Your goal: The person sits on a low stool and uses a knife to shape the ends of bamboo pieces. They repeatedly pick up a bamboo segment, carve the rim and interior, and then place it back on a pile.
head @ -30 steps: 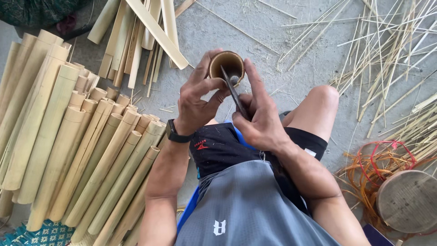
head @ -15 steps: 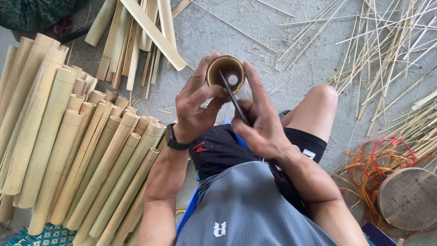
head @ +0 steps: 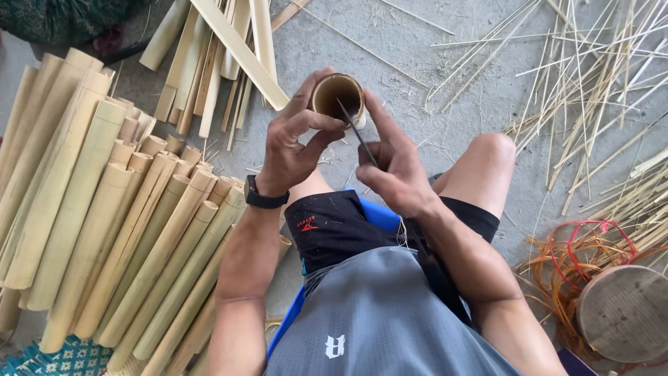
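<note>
Left hand (head: 292,150) fingers wrapped around bamboo cup (head: 337,96), held above the knees. Right hand (head: 393,170) pinches knife (head: 356,132), blade tip at the cup rim. Bamboo poles (head: 125,209) lie left.

No packages, signs or screens appear. Only 2 small printed marks show: a red logo (head: 306,223) on the black shorts (head: 341,230) and a white emblem (head: 335,346) on the grey shirt (head: 390,320).
</note>
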